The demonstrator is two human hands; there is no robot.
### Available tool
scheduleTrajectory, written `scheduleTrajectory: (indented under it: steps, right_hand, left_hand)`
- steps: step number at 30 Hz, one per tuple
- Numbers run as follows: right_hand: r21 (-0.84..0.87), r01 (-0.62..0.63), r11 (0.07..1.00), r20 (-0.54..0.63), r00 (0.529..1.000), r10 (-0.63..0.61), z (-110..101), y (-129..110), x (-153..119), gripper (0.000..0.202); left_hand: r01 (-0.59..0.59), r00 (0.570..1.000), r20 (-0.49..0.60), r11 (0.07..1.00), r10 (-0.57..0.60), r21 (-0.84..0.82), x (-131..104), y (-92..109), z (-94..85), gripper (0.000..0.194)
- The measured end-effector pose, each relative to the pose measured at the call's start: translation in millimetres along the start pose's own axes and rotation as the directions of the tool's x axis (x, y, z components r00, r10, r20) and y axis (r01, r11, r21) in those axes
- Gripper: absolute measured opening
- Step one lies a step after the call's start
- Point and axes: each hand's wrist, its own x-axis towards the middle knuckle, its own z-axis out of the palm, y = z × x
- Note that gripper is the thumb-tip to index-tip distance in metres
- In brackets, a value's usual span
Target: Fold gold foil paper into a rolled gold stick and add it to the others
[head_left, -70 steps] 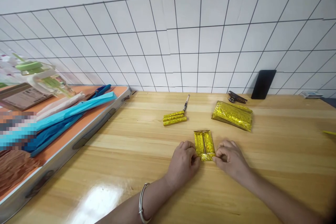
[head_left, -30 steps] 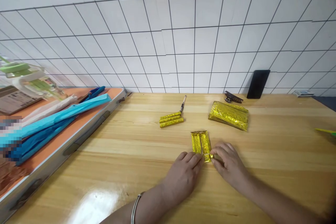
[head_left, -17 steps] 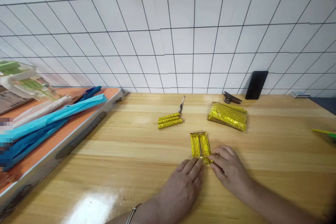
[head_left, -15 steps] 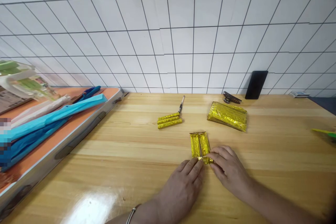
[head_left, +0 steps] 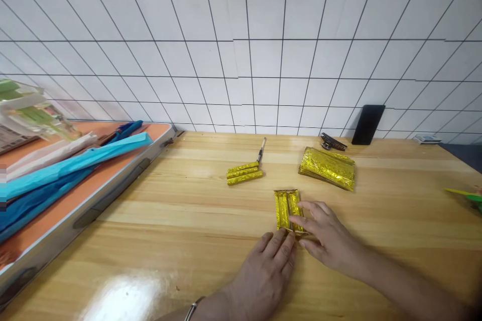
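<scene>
A piece of folded gold foil paper (head_left: pixel 282 208) lies on the wooden table in front of me, its two side flaps meeting near a dark middle slit. My left hand (head_left: pixel 267 263) rests palm down, its fingertips pressing the near edge of the foil; its thumb is mostly hidden. Over the foil's right side hovers my right hand (head_left: pixel 327 233), fingers apart, with the thumb close to the near right corner. Farther left, several narrow gold foil strips (head_left: pixel 244 175) lie side by side against a pen (head_left: pixel 261 150). A stack of gold foil sheets (head_left: pixel 327 166) sits behind my right hand.
Behind the stack are a dark hair claw clip (head_left: pixel 333 142) and a black phone (head_left: pixel 368 124) leaning on the tiled wall. At left, an orange-topped surface with a raised edge holds blue rolled paper (head_left: pixel 94 160). A green and yellow object (head_left: pixel 469 195) is at far right.
My right fingers have spread and lifted from the near edge of the foil, which they were touching. My left hand stays at that edge. The view has shifted slightly.
</scene>
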Motion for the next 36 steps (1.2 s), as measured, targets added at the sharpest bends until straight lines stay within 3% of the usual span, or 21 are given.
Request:
scheduleTrajectory:
  steps: [7, 14, 23, 25, 27, 31, 33, 36]
  right_hand:
    - [0.058, 0.074, 0.996, 0.079, 0.994, -0.078, 4.7, 4.3, 12.9, 0.04]
    - [0.148, 0.052, 0.988, 0.054, 0.997, -0.06, 16.5, 16.1, 12.4, 0.021]
    - [0.182, -0.012, 0.983, 0.095, 0.995, -0.005, 15.1, 17.5, 19.1, 0.011]
    - [0.18, -0.018, 0.983, 0.1, 0.995, 0.0, 14.3, 17.0, 19.4, 0.011]
    - [0.178, -0.016, 0.984, 0.105, 0.995, -0.003, 13.8, 16.5, 19.6, 0.01]
    - [0.173, -0.015, 0.985, 0.104, 0.995, -0.003, 14.8, 16.0, 19.8, 0.005]
    - [0.176, -0.016, 0.984, 0.091, 0.996, 0.0, 16.4, 16.5, 19.4, 0.005]
    - [0.21, 0.001, 0.978, 0.074, 0.997, -0.017, 18.4, 18.2, 17.2, 0.01]
  left_hand:
    - [-0.034, 0.999, 0.009, 0.999, 0.033, 0.029, 0.6, -2.2, -4.0, 0.04]
    - [-0.031, 0.999, 0.018, 0.999, 0.03, 0.032, 0.8, -2.6, -3.7, 0.041]
    - [0.013, 1.0, -0.007, 0.999, -0.013, -0.045, 2.6, -1.3, -6.7, 0.04]
    - [0.055, 0.998, -0.03, 0.99, -0.059, -0.127, 3.9, -1.8, -6.2, 0.038]
    - [0.171, 0.981, -0.046, 0.95, -0.189, -0.263, 6.3, -3.1, -4.0, 0.039]
    - [0.363, 0.884, -0.047, 0.748, -0.464, -0.556, 13.3, -8.1, 3.5, 0.047]
    - [0.366, 0.875, -0.025, 0.694, -0.484, -0.619, 16.6, -11.8, 6.6, 0.035]
    - [0.348, 0.895, 0.005, 0.693, -0.445, -0.631, 19.8, -17.5, 9.0, 0.011]
